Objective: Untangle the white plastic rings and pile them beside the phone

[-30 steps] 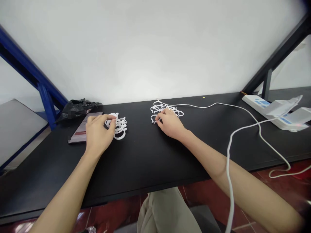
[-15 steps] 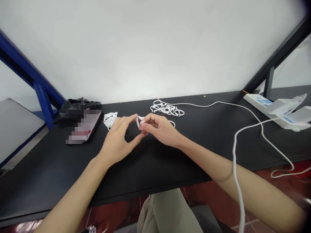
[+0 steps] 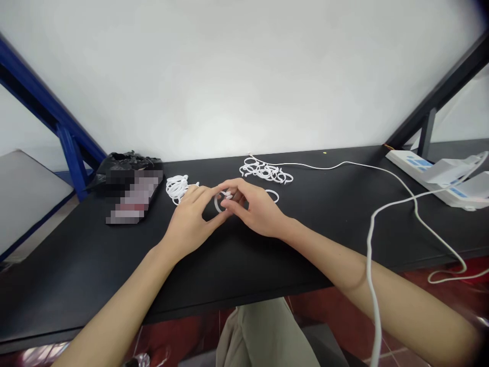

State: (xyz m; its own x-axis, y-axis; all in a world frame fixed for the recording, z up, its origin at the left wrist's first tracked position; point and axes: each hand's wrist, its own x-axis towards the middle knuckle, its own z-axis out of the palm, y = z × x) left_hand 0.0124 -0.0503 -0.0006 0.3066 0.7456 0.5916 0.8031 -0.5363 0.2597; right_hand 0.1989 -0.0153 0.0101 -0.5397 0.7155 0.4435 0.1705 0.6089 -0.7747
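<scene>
My left hand (image 3: 191, 221) and my right hand (image 3: 255, 206) meet over the middle of the black table (image 3: 244, 255), both pinching one white plastic ring (image 3: 219, 204) between their fingertips. A stack of white rings (image 3: 176, 187) lies just left of my left hand. A loose heap of white rings (image 3: 265, 172) lies behind my right hand, and a single ring (image 3: 272, 194) rests on the table beside its knuckles.
A blurred flat item (image 3: 132, 199) and a crumpled black bag (image 3: 122, 164) sit at the left. A white cable (image 3: 372, 224) runs across the table and over the front edge. A white power strip (image 3: 443, 181) lies far right. Blue and black frame posts flank the table.
Both hands left their ring piles and came together at the table's middle. My right hand brought a ring from the heap, and now both hands pinch it, slightly lower than half a second ago.
</scene>
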